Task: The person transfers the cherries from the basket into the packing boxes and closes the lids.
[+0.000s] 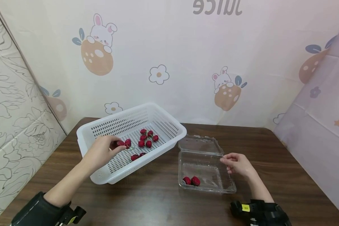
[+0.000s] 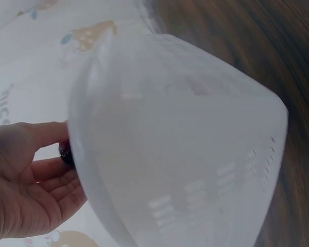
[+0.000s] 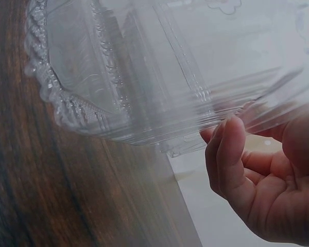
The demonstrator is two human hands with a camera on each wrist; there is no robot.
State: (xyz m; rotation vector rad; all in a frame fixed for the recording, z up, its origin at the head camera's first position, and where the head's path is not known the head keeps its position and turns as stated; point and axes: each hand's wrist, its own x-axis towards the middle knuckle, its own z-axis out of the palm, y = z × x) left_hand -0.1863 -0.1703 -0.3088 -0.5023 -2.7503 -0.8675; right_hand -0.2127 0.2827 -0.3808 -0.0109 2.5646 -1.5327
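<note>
My left hand (image 1: 101, 151) is over the near left part of a white slotted plastic basket (image 1: 169, 142). It pinches a small, glossy dark red fruit (image 2: 66, 153) between thumb and fingers; the basket wall partly hides the fingertips in the left wrist view. More red fruits (image 1: 148, 143), some with green stems, lie on the basket floor in loose clusters. To the right stands an open clear plastic clamshell box (image 1: 207, 190) with two red fruits (image 1: 195, 181) in its near left corner. My right hand (image 1: 238, 164) pinches the box's right rim between thumb and fingers.
Both containers stand on a dark brown wooden table (image 1: 152, 201). The clamshell's lid (image 1: 199, 144) lies folded back, close to the basket's right corner. A patterned curtain (image 1: 183, 91) hangs behind the table's far edge.
</note>
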